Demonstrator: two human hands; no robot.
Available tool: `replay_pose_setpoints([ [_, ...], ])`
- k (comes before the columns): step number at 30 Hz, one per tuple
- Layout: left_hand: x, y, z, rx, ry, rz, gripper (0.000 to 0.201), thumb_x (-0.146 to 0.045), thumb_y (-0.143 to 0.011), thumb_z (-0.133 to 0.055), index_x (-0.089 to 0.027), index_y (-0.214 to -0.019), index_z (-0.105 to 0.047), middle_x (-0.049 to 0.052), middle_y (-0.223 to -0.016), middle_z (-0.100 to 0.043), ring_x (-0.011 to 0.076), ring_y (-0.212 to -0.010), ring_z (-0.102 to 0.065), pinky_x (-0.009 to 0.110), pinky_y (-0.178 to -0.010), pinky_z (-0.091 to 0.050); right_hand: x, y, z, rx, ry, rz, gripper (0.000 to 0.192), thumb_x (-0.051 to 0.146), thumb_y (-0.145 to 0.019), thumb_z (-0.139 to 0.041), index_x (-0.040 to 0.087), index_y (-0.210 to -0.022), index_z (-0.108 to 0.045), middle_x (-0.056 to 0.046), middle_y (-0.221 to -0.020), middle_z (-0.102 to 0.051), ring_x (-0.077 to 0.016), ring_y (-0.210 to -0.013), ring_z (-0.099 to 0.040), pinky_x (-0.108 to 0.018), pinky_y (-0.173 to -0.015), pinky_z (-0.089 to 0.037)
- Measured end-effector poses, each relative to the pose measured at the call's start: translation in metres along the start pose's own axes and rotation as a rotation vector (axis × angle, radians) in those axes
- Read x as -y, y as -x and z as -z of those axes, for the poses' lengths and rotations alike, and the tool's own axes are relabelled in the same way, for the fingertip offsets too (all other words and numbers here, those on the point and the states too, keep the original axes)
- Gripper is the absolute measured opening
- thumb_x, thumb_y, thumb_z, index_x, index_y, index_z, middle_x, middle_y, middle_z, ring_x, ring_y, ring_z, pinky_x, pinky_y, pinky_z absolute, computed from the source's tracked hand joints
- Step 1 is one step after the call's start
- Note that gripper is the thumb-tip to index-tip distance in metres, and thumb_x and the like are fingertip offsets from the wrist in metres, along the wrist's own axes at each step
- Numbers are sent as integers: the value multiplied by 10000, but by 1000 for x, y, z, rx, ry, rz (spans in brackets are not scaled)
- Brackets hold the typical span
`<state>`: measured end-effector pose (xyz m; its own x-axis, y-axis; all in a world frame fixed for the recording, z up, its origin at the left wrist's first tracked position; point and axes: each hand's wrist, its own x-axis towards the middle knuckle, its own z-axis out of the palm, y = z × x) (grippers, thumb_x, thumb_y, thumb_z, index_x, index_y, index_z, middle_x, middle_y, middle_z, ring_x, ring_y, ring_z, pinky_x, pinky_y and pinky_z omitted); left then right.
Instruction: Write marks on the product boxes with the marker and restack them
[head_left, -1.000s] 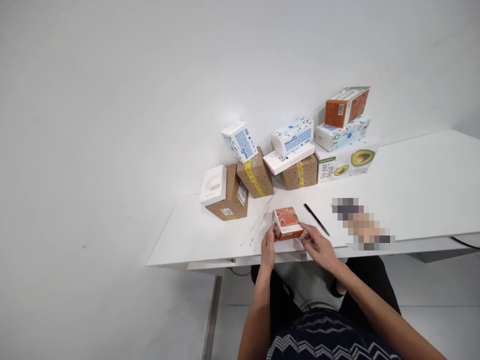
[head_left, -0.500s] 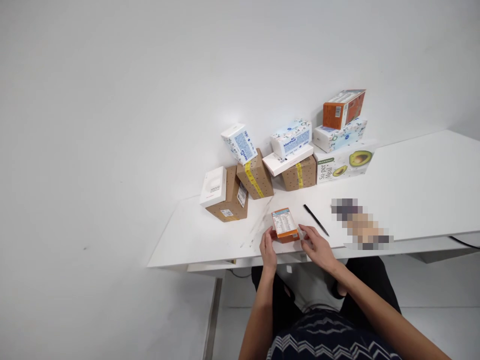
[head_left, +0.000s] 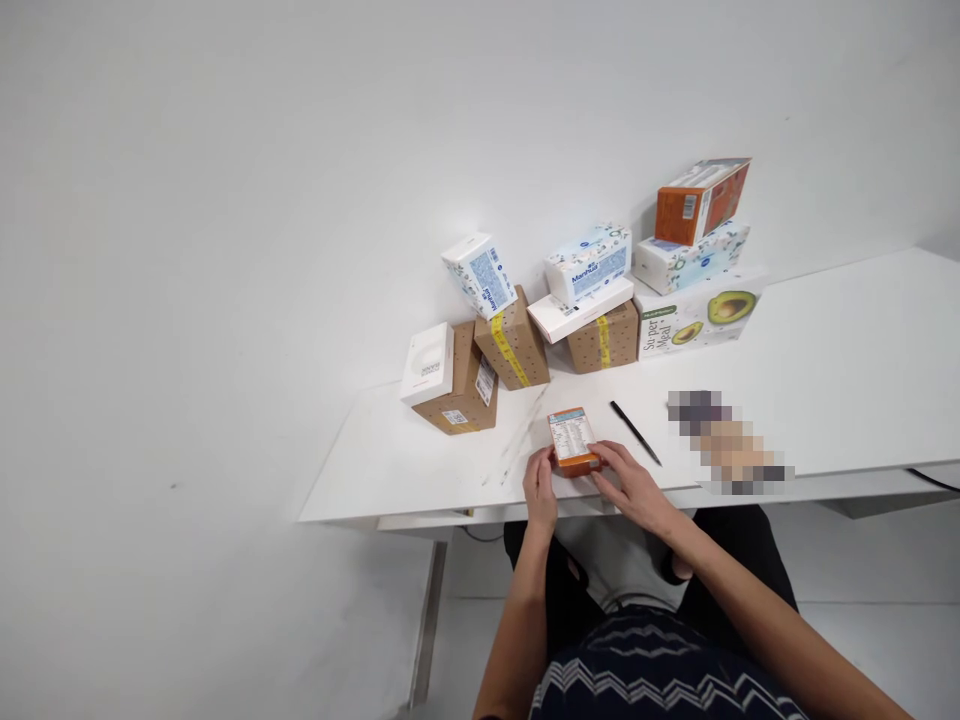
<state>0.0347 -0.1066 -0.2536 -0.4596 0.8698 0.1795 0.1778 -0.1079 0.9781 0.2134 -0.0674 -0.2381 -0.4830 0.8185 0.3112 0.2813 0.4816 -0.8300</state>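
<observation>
A small orange-and-white carton [head_left: 572, 433], its printed text panel facing up, rests near the front edge of the white table. My left hand [head_left: 540, 488] is at the carton's left side, fingers curled against it. At the near right corner, my right hand [head_left: 630, 485] has its fingers on the carton's edge, so the carton is held between both hands. Just right of it lies a black pen [head_left: 635, 433], untouched. The carton's underside and some of my fingertips are hidden.
Brown cardboard boxes [head_left: 512, 345] stand along the wall, topped by white Manhua tissue packs [head_left: 589, 270] and flat white boxes [head_left: 429, 362]. An avocado-print box [head_left: 697, 322] bears another tissue pack and an orange box [head_left: 701, 203]. A blurred-out item [head_left: 724, 440] lies on the table [head_left: 840, 380].
The carton has tipped down, lying flatter with less of its near side showing. My right fingers have come onto its corner. The whole view has shifted slightly.
</observation>
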Motion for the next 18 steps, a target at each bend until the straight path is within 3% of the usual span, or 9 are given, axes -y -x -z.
replay_pose_setpoints([
  [3, 3, 0, 1, 13, -11, -22, 467, -533, -918, -414, -184, -1056, -693, 112, -1158, -623, 226, -1108, -569, 369, -936, -475, -6, 0, -3, -71, -77, -43, 387, 350, -923, -482, 245, -1294, -444, -120, -1258, -529, -208, -993, -625, -405, -916, -517],
  [8, 4, 0, 0, 44, 3, 7, 493, -537, -924, -402, -181, -1148, -659, 117, -1170, -642, 223, -1021, -618, 380, -902, -494, -20, 1, -4, -169, -214, -183, 431, 382, -905, -498, 210, -1288, -402, -99, -1070, -629, -208, -896, -654, -392, -828, -552],
  [13, 3, 2, -1, 95, 68, 40, 507, -522, -929, -412, -163, -1229, -606, 121, -1212, -650, 240, -1126, -598, 390, -958, -475, -21, -3, -8, -236, -79, -221, 333, 375, -893, -466, 174, -1145, -549, -165, -1158, -556, -224, -880, -637, -398, -750, -563],
  [18, 3, 3, -1, 54, 114, 85, 532, -526, -926, -415, -146, -1265, -567, 138, -1178, -663, 238, -1087, -623, 384, -913, -507, -19, -5, -12, -224, -5, -211, 336, 317, -898, -397, 161, -1120, -595, -155, -1126, -576, -237, -947, -627, -408, -822, -536],
])
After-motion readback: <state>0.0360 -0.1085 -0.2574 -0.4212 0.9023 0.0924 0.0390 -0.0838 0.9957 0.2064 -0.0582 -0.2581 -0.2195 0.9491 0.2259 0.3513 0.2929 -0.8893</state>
